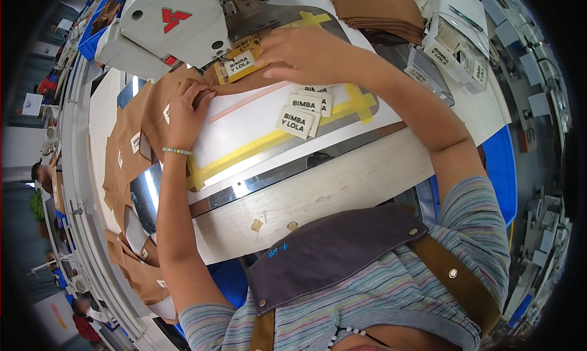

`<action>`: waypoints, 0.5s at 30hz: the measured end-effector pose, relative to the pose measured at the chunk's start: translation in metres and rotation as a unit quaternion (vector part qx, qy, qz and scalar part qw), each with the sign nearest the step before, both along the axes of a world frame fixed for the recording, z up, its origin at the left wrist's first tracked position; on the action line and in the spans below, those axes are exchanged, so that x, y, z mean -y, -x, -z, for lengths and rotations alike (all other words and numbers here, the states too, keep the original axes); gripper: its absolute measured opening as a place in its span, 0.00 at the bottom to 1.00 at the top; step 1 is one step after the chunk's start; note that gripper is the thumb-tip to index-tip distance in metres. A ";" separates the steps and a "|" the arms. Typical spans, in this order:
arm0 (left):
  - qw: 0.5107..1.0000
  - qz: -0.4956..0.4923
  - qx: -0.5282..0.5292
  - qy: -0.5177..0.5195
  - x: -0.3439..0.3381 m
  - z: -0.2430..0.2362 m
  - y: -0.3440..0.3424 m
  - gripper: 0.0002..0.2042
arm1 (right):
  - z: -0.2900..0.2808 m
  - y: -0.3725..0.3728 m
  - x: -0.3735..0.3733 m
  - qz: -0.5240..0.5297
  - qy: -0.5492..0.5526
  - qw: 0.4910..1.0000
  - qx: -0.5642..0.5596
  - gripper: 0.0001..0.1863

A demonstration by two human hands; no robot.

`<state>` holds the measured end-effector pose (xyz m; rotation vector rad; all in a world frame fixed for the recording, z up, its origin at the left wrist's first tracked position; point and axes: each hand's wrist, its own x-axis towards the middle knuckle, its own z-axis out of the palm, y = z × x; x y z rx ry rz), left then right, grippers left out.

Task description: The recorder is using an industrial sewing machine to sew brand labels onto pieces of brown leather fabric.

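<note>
My left hand (pixel 188 106) rests on the left of the sewing table with its fingers curled and pressed together at the edge of a brown fabric piece (pixel 241 85). My right hand (pixel 302 54) reaches in from the right, fingers extended over the same fabric, nothing gripped. Between the hands, a white label (pixel 239 63) sits inside a yellow frame (pixel 223 74) beside the sewing machine head (pixel 168 24). Several loose white labels (pixel 295 121) lie overlapped on a white sheet (pixel 244 128) edged with yellow tape (pixel 257 148). The contact under my left fingertips is partly hidden.
Brown pieces with labels attached (pixel 125 121) trail off the left side. A stack of brown pieces (pixel 376 11) lies at the back right, near a clear box of labels (pixel 455 54). Blue bins (pixel 498 167) flank the table, and a metal strip (pixel 257 189) crosses its front.
</note>
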<state>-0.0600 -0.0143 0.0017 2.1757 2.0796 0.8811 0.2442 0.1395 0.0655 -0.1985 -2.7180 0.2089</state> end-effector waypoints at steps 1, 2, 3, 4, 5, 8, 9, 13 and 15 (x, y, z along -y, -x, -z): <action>1.000 0.000 0.001 -0.001 -0.002 0.000 -0.007 0.14 | 0.003 0.004 0.006 0.000 -0.001 1.000 0.001 0.19; 0.998 0.032 -0.039 -0.033 -0.004 0.000 -0.015 0.11 | 0.003 0.009 0.012 0.005 -0.027 0.999 0.046 0.18; 0.993 0.064 -0.079 -0.066 -0.005 -0.001 -0.020 0.08 | 0.006 0.012 0.015 0.010 -0.053 0.994 0.091 0.18; 0.993 0.066 -0.072 -0.069 -0.008 -0.002 -0.025 0.06 | 0.018 0.012 0.014 0.003 -0.060 0.997 0.045 0.15; 0.993 0.066 -0.072 -0.070 -0.007 -0.003 -0.024 0.06 | 0.024 0.014 0.014 0.003 -0.061 0.997 0.045 0.15; 0.992 0.075 -0.066 -0.075 -0.002 -0.008 -0.026 0.06 | 0.038 0.019 0.013 0.002 -0.116 0.993 0.032 0.12; 0.991 0.088 -0.076 -0.065 0.002 -0.009 -0.027 0.06 | 0.041 0.021 0.011 0.003 -0.132 0.991 0.035 0.10; 0.979 0.121 -0.163 -0.021 0.034 -0.019 -0.037 0.07 | 0.037 0.017 0.016 -0.044 -0.100 0.994 0.021 0.06; 0.973 0.124 -0.194 -0.005 0.056 -0.019 -0.036 0.08 | 0.034 0.012 0.024 -0.058 -0.076 0.995 -0.001 0.06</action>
